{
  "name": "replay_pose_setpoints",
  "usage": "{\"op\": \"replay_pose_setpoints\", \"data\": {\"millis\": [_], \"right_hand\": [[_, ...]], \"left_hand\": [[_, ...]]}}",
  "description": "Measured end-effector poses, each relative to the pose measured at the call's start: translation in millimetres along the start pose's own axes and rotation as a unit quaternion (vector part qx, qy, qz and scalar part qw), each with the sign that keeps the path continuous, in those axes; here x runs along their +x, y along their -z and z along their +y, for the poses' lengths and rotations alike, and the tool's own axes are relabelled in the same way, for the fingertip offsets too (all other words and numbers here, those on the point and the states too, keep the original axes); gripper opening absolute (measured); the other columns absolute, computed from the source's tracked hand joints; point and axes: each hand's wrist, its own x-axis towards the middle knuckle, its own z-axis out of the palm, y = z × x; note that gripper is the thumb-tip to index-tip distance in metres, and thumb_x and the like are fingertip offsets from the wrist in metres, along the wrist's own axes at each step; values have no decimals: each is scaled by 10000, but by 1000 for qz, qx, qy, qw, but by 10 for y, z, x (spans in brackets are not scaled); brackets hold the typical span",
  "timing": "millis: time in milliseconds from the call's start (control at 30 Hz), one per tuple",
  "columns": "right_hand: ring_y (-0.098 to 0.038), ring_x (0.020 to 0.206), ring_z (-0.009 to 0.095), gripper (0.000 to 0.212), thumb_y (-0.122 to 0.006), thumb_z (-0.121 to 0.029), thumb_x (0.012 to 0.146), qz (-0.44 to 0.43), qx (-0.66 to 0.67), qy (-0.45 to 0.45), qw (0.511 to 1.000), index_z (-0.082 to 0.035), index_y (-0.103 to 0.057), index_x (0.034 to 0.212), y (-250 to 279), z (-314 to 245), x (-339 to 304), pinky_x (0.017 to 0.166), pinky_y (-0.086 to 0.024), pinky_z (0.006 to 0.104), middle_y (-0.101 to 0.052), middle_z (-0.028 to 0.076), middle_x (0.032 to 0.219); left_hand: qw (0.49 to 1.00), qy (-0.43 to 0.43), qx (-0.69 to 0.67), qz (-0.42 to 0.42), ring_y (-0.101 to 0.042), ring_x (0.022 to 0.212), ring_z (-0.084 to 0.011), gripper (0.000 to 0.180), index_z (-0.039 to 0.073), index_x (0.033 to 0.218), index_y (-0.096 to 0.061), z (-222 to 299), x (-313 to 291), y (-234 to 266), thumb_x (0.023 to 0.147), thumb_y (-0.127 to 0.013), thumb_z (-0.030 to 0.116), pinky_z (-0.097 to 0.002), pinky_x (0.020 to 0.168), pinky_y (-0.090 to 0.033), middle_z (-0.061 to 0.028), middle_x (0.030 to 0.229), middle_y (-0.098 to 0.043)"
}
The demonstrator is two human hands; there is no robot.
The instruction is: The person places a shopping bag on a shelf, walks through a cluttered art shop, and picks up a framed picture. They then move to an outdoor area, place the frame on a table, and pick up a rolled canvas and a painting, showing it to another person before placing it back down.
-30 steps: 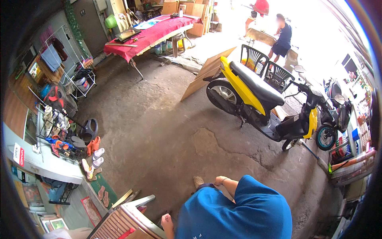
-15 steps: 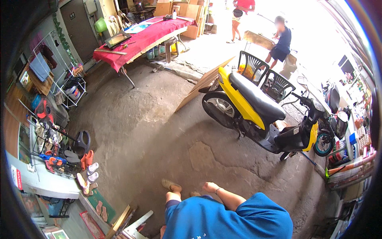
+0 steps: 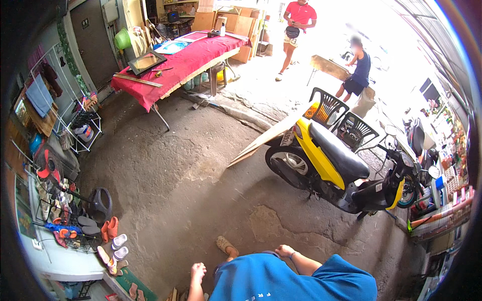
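Note:
I am upright on a concrete floor in a blue shirt (image 3: 266, 278), and one beige clog (image 3: 226, 247) shows ahead of it. On the left of my body, my left hand (image 3: 198, 272) hangs loosely curled, with nothing seen in it. My right hand (image 3: 285, 251) is at the front of my right side, a band at its wrist, fingers curled in and nothing visible in them. Neither hand touches any object. Ahead to the right stands a yellow and black scooter (image 3: 326, 155), with wooden boards (image 3: 268, 135) leaning by its rear wheel.
A table with a red cloth (image 3: 196, 60) bears a frame (image 3: 146, 62) and a bottle. Black plastic chairs (image 3: 357, 131) stand behind the scooter. Shoes (image 3: 119, 242) and a rack line the left. Two people are farther off, one in red (image 3: 300, 16), another by a small table (image 3: 329, 66).
My left hand has come into view from below. My right hand sits slightly lower and farther right. The view has shifted, and the person in red now shows more fully.

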Motion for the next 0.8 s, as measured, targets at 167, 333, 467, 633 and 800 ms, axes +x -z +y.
{"op": "replay_pose_setpoints", "data": {"millis": [167, 333, 467, 633, 800], "right_hand": [[-623, 987, 286, 369, -556, -358, 888, 93, 167, 65, 979, -52, -615, 1086, 920, -1506, 163, 847, -486, 380, -660, 153, 1044], [-617, 1006, 306, 371, -540, -363, 879, 89, 187, 83, 975, -53, -628, 1063, 1233, -2061, 481, 850, -483, 395, -650, 174, 1061], [-625, 983, 309, 387, -537, -390, 877, 62, 128, 63, 988, -76, -639, 1078, 1074, -1799, 995, 835, -489, 402, -662, 163, 1032], [-586, 1055, 353, 557, -496, -527, 854, -61, 56, -57, 995, -27, -668, 1030, 725, -1240, 1676, 866, -465, 428, -635, 204, 1092], [-643, 942, 323, 519, -512, -494, 844, -91, 80, -2, 993, -21, -682, 975, 1388, -1751, 2292, 794, -496, 413, -672, 191, 955]], "left_hand": [[994, -11, 103, 23, -575, 623, -111, 223, 57, 998, -560, 1110, 709, 447, 927, -536, 267, -230, 500, -432, -42, 802, -624], [992, -63, 105, 8, -590, 652, -133, 223, 8, 982, -584, 2065, 1308, 293, 918, -562, 220, -282, 608, -499, -78, 800, -643], [990, -95, 98, -32, -595, 656, -132, 184, 16, 969, -588, 2542, 1397, -140, 917, -557, 190, -276, 611, -502, -76, 798, -642], [989, -82, 102, -74, -613, 681, -161, 138, 31, 928, -612, 2434, 1496, -344, 912, -539, 147, -298, 653, -515, -67, 833, -657], [924, -133, 357, -40, -623, 737, -198, 208, 16, 871, -645, 2558, 1515, -204, 900, -571, 208, -338, 705, -511, -83, 866, -669]]}}
